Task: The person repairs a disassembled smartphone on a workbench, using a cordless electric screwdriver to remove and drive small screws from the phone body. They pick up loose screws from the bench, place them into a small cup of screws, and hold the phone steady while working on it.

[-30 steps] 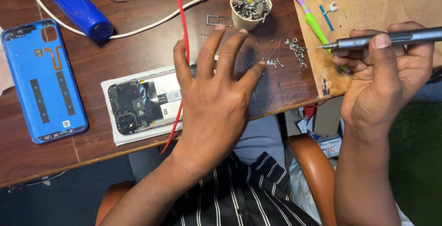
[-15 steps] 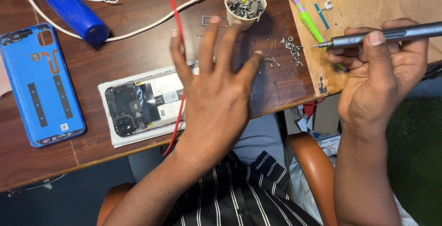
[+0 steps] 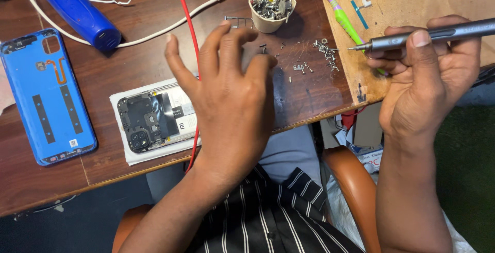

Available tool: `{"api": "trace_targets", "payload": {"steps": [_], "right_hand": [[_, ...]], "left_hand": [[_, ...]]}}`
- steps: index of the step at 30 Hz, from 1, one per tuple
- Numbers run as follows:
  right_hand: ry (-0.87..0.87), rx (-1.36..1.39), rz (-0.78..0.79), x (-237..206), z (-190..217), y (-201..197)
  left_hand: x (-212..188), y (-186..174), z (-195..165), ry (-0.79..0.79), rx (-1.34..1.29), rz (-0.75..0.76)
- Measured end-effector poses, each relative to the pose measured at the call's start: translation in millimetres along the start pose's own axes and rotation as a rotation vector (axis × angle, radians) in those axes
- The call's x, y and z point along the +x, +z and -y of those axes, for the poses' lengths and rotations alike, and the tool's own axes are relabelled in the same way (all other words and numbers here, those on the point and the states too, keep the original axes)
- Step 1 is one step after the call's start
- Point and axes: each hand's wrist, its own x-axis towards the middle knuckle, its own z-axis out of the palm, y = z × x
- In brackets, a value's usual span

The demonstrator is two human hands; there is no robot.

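Head view – right hand [image 3: 430, 72] gripping slim metal screwdriver [image 3: 428, 35]

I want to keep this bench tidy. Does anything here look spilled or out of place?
Yes. Small loose screws lie scattered on the brown table beside the paper cup, not inside it. The opened phone rests near the table's front edge.

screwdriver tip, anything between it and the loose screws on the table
Nothing visible. The right hand holds the grey screwdriver with its tip pointing left at the pile of loose screws. The green-and-purple toothbrush lies close beside that line, and the left hand hovers farther left.
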Motion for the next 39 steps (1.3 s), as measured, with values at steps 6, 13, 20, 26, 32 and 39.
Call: {"api": "trace_targets", "payload": {"steps": [6, 13, 20, 26, 32, 39], "right_hand": [[0.007, 0.008, -0.005, -0.5, 0.4, -0.8], [0.002, 0.011, -0.005, 0.8, 3.5, 1.8], [0.013, 0.048, -0.024, 1.5, 5.8, 3.0], [0.028, 0.068, -0.036, -1.2, 6.3, 4.9], [0.021, 0.084, -0.057, -3.0, 9.6, 9.5], [-0.019, 0.009, -0.013, -5.3, 13.4, 16.4]], "left_hand": [[3.9, 9.4, -4.7, 0.021, -0.003, -0.009], [7.6, 17.5, -9.9, 0.021, 0.062, -0.020], [10.3, -10.7, -12.1, 0.061, -0.149, -0.101], [-6.3, -29.5, -8.3, -0.184, -0.976, -0.106], [-11.3, -31.4, 1.3, -0.656, -1.653, 0.102], [-17.9, -40.0, 8.3, -0.745, -1.907, 0.276]]}}
